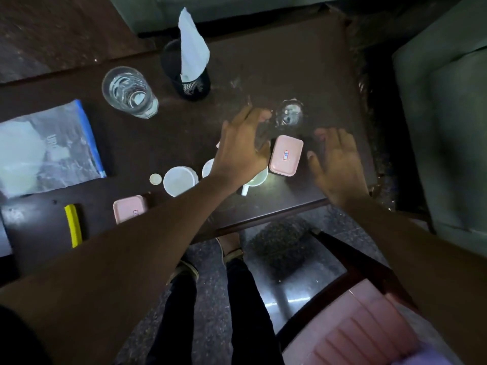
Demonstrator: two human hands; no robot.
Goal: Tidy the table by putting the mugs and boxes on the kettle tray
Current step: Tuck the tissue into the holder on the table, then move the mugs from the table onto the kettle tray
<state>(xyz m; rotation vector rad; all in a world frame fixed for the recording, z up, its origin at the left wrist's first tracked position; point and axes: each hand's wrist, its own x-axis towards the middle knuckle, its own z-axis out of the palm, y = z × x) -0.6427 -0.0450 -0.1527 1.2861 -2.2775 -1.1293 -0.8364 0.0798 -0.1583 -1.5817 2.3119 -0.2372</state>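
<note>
Dark brown table [303, 75], dim room, green seats far and right, speckled floor near. Left: glass [129, 93], mesh cup [191, 84], blue-edged packet [44, 148], yellow strip [73, 225]. Centre: white mugs [179, 180], pink box [286, 155]; second pink box [129, 212] nearer left. Left hand [242, 146] fingers spread, over mugs; right hand [336, 164] flat, empty, right of box.
</note>
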